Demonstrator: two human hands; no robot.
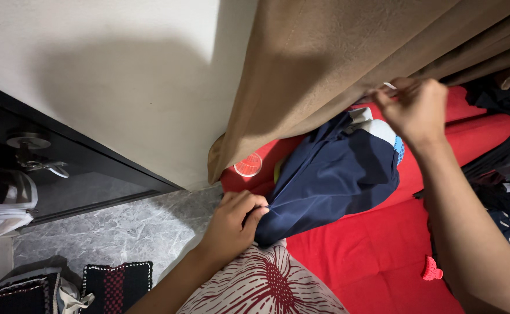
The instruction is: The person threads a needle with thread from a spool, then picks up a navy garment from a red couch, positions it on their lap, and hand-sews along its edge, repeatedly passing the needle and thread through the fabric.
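One patterned pillow | left hand grips one navy garment | right hand grips one curtain

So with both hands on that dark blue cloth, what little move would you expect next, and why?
Probably a pull apart to straighten it. The left hand pinches one bunched corner of the navy garment and the right hand grips its far end by the brown curtain, yet the cloth sags on the red sheet.

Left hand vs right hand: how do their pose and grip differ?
The left hand is low and closed on the bottom corner of the navy garment; the right hand is raised, pinching near the garment's top edge under the brown curtain. What it pinches is unclear. Both are bare, over the red sheet.
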